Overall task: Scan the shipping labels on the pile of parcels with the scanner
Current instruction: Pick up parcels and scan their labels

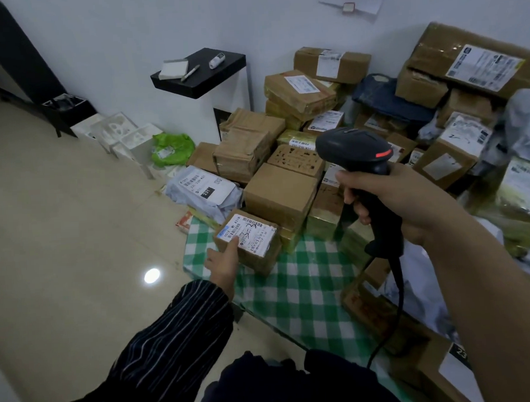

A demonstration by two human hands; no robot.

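My right hand (388, 201) grips the handle of a black corded scanner (354, 149), whose head points left and away over the pile of parcels (285, 133). A small cardboard box (260, 255) stands on a green-and-white checked cloth (298, 293), with a white shipping label (249, 235) on its top. My left hand (225, 263) holds this box at its near left side, thumb lying on the label's edge. The scanner's head is above and to the right of the box, apart from it.
Brown boxes and grey mailer bags (202, 188) are stacked against the white wall to the right. A black shelf (199, 71) with a pad, a pen and a small device juts from the wall. A green bag (172, 148) and white packaging lie left. Beige floor tiles (62, 240) spread to the left.
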